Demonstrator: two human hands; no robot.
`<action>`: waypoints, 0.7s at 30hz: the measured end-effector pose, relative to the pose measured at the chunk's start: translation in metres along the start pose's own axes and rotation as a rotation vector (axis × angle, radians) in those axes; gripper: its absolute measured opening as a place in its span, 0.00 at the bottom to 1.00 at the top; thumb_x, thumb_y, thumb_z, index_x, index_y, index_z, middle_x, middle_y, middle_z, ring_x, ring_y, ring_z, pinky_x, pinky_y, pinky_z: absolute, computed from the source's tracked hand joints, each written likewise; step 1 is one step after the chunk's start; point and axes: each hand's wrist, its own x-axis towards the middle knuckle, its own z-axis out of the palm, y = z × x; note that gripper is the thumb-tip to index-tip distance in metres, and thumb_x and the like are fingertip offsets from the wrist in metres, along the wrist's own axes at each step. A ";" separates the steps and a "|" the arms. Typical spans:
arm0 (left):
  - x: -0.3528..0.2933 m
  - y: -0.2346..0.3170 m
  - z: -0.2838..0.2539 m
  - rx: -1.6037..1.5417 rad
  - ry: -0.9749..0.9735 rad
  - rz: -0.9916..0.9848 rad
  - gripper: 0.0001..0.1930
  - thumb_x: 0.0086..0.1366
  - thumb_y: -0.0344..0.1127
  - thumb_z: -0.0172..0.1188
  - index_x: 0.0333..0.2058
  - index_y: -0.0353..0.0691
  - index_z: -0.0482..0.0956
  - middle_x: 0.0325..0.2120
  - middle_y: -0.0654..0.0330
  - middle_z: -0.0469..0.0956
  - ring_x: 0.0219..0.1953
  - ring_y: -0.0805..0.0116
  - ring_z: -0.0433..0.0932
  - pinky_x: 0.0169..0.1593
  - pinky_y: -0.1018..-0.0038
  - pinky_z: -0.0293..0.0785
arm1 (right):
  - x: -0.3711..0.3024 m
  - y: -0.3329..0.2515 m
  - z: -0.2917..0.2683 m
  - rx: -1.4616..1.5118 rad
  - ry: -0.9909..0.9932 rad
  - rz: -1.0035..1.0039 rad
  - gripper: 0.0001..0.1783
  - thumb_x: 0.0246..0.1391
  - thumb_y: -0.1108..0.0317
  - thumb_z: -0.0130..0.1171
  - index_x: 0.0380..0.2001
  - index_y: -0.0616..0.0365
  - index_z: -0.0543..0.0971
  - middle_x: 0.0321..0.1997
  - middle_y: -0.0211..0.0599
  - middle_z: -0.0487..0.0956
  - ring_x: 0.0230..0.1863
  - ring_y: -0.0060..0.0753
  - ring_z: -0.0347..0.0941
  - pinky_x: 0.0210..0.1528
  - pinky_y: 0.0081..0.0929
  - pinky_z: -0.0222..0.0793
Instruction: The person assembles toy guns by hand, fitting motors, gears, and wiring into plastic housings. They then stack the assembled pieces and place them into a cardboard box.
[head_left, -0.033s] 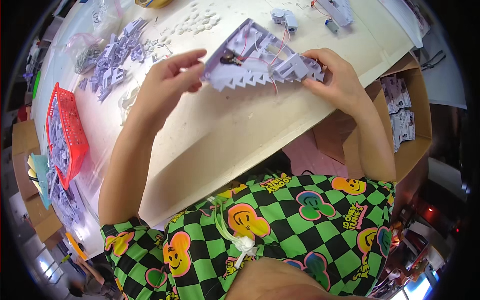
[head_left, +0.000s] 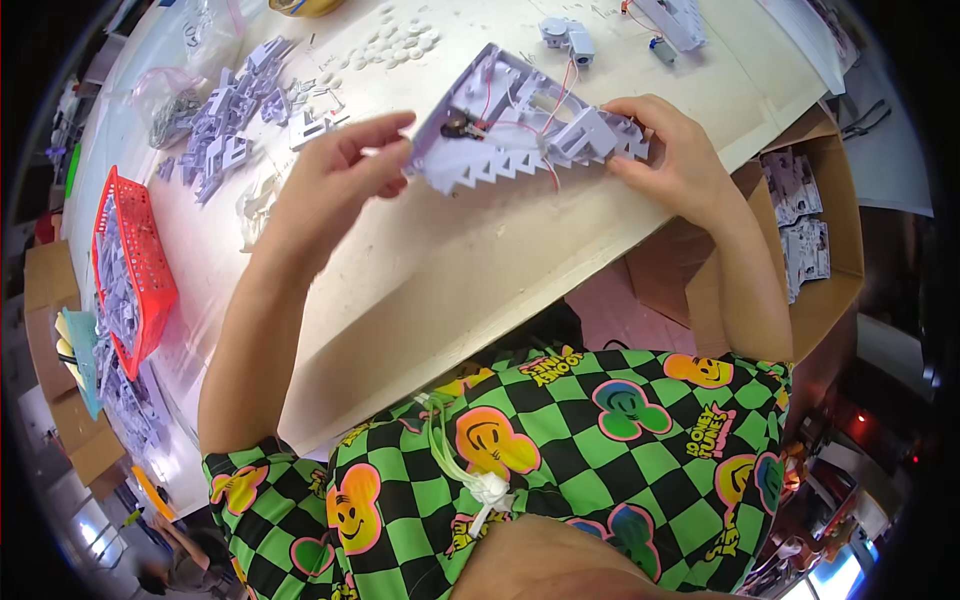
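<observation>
Right of the red, perforated plastic basket (head_left: 152, 268), the right hand (head_left: 680, 165) holds a pale-lavender, saw-toothed plastic housing (head_left: 500, 143). The left hand (head_left: 335, 185), loosely spread, is between basket and housing; whether it touches the housing is unclear.

We hold a pale lilac, tooth-edged housing (head_left: 505, 140) over the surface (head_left: 450, 265), tilted, open side up, wires exposed.

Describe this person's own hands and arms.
The left hand and right hand wear no visible gloves or rings. Both forearms are bare, no watch or bracelet showing; the left sleeve is checked green and black with yellow cartoon print.
</observation>
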 end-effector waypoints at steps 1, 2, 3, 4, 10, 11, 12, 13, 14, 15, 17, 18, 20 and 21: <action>-0.008 0.001 0.004 -0.017 -0.015 -0.016 0.21 0.57 0.35 0.55 0.48 0.31 0.69 0.30 0.64 0.73 0.28 0.80 0.69 0.35 0.82 0.68 | 0.002 0.003 -0.004 -0.024 -0.043 -0.042 0.24 0.36 0.73 0.57 0.42 0.59 0.70 0.37 0.35 0.72 0.35 0.26 0.67 0.37 0.20 0.62; -0.014 -0.003 0.006 -0.032 -0.054 -0.050 0.20 0.57 0.34 0.54 0.48 0.31 0.68 0.32 0.63 0.73 0.29 0.79 0.70 0.36 0.81 0.68 | 0.004 0.007 -0.009 -0.026 -0.043 -0.040 0.24 0.36 0.73 0.57 0.42 0.59 0.70 0.37 0.35 0.72 0.35 0.26 0.67 0.37 0.20 0.62; -0.021 -0.004 0.010 -0.060 -0.103 -0.067 0.20 0.57 0.34 0.54 0.48 0.31 0.68 0.33 0.63 0.72 0.29 0.79 0.70 0.36 0.81 0.68 | 0.006 0.013 -0.013 -0.063 -0.037 -0.151 0.25 0.36 0.73 0.55 0.44 0.59 0.70 0.38 0.35 0.72 0.37 0.27 0.67 0.38 0.21 0.62; -0.026 -0.005 0.014 -0.089 -0.151 -0.083 0.20 0.57 0.33 0.54 0.48 0.31 0.68 0.33 0.63 0.72 0.30 0.79 0.70 0.37 0.81 0.68 | 0.011 0.016 -0.015 -0.100 -0.031 -0.261 0.26 0.36 0.73 0.54 0.45 0.58 0.69 0.39 0.36 0.72 0.38 0.27 0.67 0.39 0.21 0.62; -0.033 0.009 0.021 0.195 -0.091 0.084 0.17 0.58 0.32 0.52 0.47 0.36 0.70 0.35 0.63 0.72 0.34 0.80 0.68 0.38 0.83 0.64 | 0.054 0.000 -0.010 -0.053 0.096 0.049 0.22 0.44 0.65 0.53 0.46 0.58 0.69 0.37 0.34 0.74 0.36 0.26 0.69 0.36 0.24 0.64; -0.029 0.012 0.020 0.179 -0.084 0.093 0.17 0.58 0.33 0.52 0.47 0.36 0.70 0.35 0.63 0.72 0.34 0.80 0.68 0.38 0.83 0.64 | 0.062 -0.008 -0.006 -0.055 0.095 0.051 0.22 0.44 0.65 0.53 0.46 0.58 0.69 0.37 0.34 0.74 0.36 0.26 0.69 0.36 0.24 0.64; -0.026 0.014 0.018 0.166 -0.072 0.103 0.17 0.58 0.33 0.52 0.47 0.35 0.70 0.35 0.63 0.72 0.35 0.80 0.68 0.38 0.83 0.64 | 0.069 -0.016 -0.002 -0.134 0.085 0.129 0.22 0.45 0.63 0.53 0.45 0.58 0.70 0.34 0.33 0.74 0.34 0.24 0.68 0.34 0.23 0.64; -0.023 0.016 0.017 0.173 -0.051 0.106 0.18 0.58 0.34 0.53 0.47 0.36 0.70 0.35 0.63 0.73 0.34 0.79 0.68 0.38 0.82 0.65 | 0.075 -0.019 -0.001 -0.214 0.074 0.208 0.21 0.46 0.61 0.54 0.44 0.57 0.70 0.31 0.31 0.74 0.32 0.22 0.68 0.33 0.23 0.64; -0.020 0.016 0.016 0.173 -0.051 0.107 0.18 0.58 0.34 0.53 0.47 0.36 0.70 0.35 0.63 0.73 0.34 0.79 0.68 0.38 0.82 0.65 | 0.080 -0.011 0.000 -0.215 0.076 0.208 0.21 0.46 0.61 0.54 0.44 0.57 0.70 0.31 0.31 0.74 0.32 0.22 0.68 0.33 0.23 0.64; -0.015 0.016 0.015 0.165 -0.027 0.108 0.18 0.58 0.34 0.53 0.47 0.36 0.71 0.35 0.63 0.73 0.33 0.79 0.68 0.38 0.82 0.65 | 0.085 0.004 0.003 -0.145 0.075 0.206 0.21 0.45 0.60 0.54 0.43 0.58 0.71 0.29 0.30 0.74 0.31 0.20 0.67 0.33 0.21 0.63; -0.008 0.012 0.012 0.159 0.071 0.161 0.15 0.58 0.32 0.52 0.43 0.35 0.73 0.30 0.64 0.74 0.28 0.81 0.68 0.31 0.83 0.65 | 0.091 0.013 0.002 -0.071 0.069 0.192 0.21 0.44 0.59 0.55 0.41 0.58 0.73 0.27 0.28 0.73 0.29 0.18 0.66 0.33 0.20 0.62; -0.005 0.011 0.009 0.159 0.075 0.158 0.15 0.58 0.32 0.52 0.43 0.35 0.73 0.30 0.64 0.74 0.28 0.81 0.68 0.31 0.83 0.65 | 0.092 0.010 -0.002 0.083 0.040 0.213 0.20 0.44 0.59 0.55 0.40 0.59 0.74 0.27 0.27 0.73 0.29 0.17 0.65 0.34 0.19 0.61; 0.003 0.009 0.005 0.163 0.135 0.203 0.14 0.58 0.32 0.52 0.43 0.35 0.73 0.30 0.63 0.75 0.28 0.81 0.68 0.32 0.83 0.66 | 0.090 0.001 -0.011 0.239 0.008 0.236 0.19 0.44 0.59 0.55 0.39 0.59 0.74 0.26 0.25 0.73 0.28 0.16 0.65 0.34 0.17 0.60; 0.009 0.006 0.005 0.107 0.145 0.263 0.15 0.57 0.31 0.53 0.43 0.35 0.73 0.32 0.61 0.74 0.29 0.79 0.69 0.33 0.83 0.67 | 0.084 -0.008 -0.016 0.283 -0.030 0.220 0.19 0.44 0.59 0.55 0.38 0.60 0.75 0.26 0.24 0.73 0.29 0.16 0.64 0.35 0.16 0.60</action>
